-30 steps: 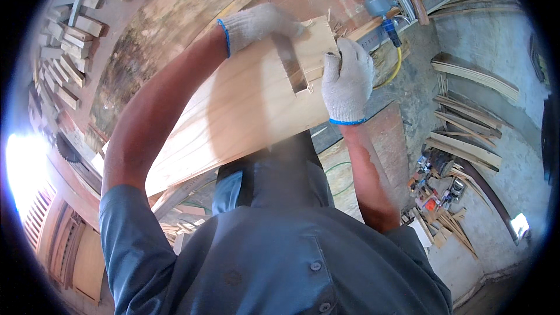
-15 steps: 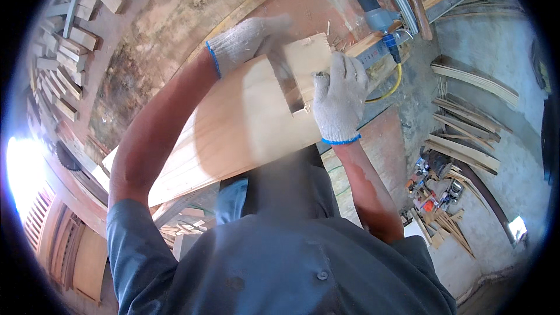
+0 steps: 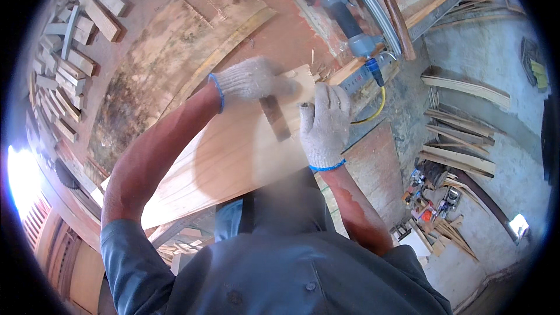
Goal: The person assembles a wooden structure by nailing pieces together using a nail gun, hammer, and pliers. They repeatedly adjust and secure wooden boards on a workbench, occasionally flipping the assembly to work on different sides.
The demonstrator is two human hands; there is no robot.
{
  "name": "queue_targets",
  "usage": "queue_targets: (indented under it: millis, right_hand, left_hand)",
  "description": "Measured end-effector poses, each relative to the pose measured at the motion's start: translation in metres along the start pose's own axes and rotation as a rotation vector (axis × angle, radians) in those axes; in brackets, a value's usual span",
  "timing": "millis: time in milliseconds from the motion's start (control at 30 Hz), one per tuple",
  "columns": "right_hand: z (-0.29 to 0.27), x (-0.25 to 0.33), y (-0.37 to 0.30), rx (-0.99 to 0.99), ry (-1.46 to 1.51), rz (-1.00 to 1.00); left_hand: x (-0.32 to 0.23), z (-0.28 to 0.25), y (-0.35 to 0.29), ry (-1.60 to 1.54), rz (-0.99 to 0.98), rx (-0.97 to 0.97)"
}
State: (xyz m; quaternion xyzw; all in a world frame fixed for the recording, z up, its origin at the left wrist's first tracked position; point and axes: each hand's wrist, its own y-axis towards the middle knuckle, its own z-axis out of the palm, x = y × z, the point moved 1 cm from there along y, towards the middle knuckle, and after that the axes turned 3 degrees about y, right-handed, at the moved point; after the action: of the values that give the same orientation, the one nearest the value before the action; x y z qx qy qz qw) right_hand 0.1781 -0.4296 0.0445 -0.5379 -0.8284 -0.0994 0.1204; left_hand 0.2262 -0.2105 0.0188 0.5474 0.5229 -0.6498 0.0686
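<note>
A pale wooden board (image 3: 224, 146) lies slantwise in front of my body, with a dark rectangular slot (image 3: 274, 118) cut near its far right end. My right hand (image 3: 328, 119), in a white knit glove with a blue cuff, grips the board's right end, its thumb toward the slot. Reaching across from the left, my gloved left hand (image 3: 248, 79) is over the board's far edge, just beyond the slot. Motion smears its fingers, so what they hold, if anything, cannot be made out.
A nail gun (image 3: 344, 14) with a yellow air hose (image 3: 373, 111) lies at the far right beside a metal-edged wooden strip (image 3: 356, 79). Cut wood blocks (image 3: 73, 61) are heaped far left. A stained plywood sheet (image 3: 157, 52) lies beyond the board. Curved wood pieces (image 3: 466, 87) lie right.
My left hand has come nearer, toward the slot, and its fingers remain blurred. The right hand stays at the board's end. The whole view has shifted, bringing more of the nail gun into sight.
</note>
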Motion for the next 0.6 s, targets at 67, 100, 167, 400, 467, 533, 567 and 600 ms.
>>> queue_targets:
  millis: [67, 100, 167, 400, 467, 533, 567, 600]
  right_hand:
    - [-0.010, 0.004, 0.002, 0.065, -0.001, -0.044]
    - [-0.033, 0.009, 0.013, 0.155, -0.007, -0.086]
    - [-0.037, -0.008, 0.028, 0.048, 0.013, -0.052]
    - [-0.019, -0.084, 0.153, 0.041, -0.317, -0.006]
    - [-0.007, -0.085, 0.173, 0.173, -0.311, 0.042]
    - [0.001, -0.088, 0.185, 0.152, -0.243, 0.014]
    - [-0.005, -0.085, 0.186, 0.167, -0.205, 0.000]
    - [-0.018, -0.084, 0.186, 0.180, -0.167, -0.009]
  left_hand:
    - [0.006, 0.006, -0.001, 0.007, 0.001, -0.013]
    - [0.012, 0.008, 0.002, 0.004, 0.011, -0.025]
    - [0.019, 0.007, 0.006, 0.069, 0.054, -0.079]
    - [0.007, 0.006, 0.000, 0.221, 0.125, -0.138]
    - [0.010, 0.007, -0.002, 0.157, 0.137, -0.140]
    - [0.009, 0.008, -0.006, 0.056, 0.166, -0.139]
    - [0.011, 0.009, -0.005, 0.073, 0.155, -0.162]
    - [0.012, 0.012, -0.004, 0.093, 0.146, -0.183]
